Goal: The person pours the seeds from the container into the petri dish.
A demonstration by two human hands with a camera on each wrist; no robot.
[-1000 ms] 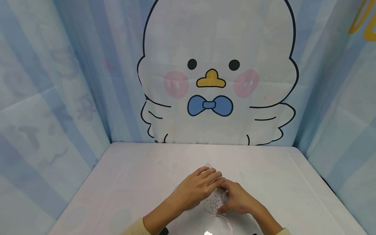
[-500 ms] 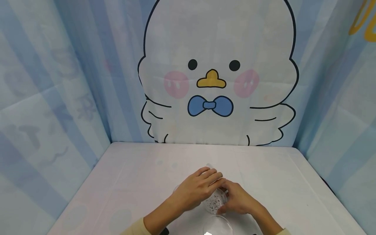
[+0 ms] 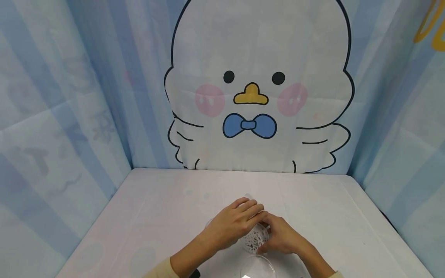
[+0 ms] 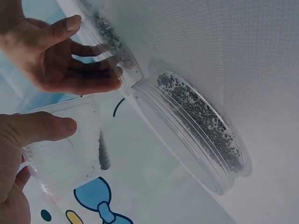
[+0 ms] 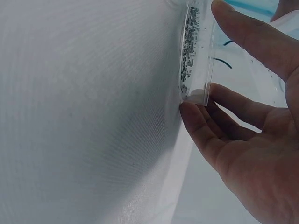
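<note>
My left hand grips a translucent plastic cup, tilted, with its thumb on the cup's side. Dark grains lie at the cup's mouth. Below it, a clear petri dish on the table holds scattered dark grains. My right hand holds this dish by its rim, thumb on the near side and fingers curved round the other. In the left wrist view, another clear petri dish contains a thicker layer of dark grains; my left hand mostly hides it from the head camera.
A clear round dish or lid lies nearer the front, cut off by the frame. Part of a black object shows beside the left forearm. The white-covered table meets printed curtains at the back and sides.
The grains in the dish at my right hand have grown denser and darker. Both hands have stayed almost in place.
</note>
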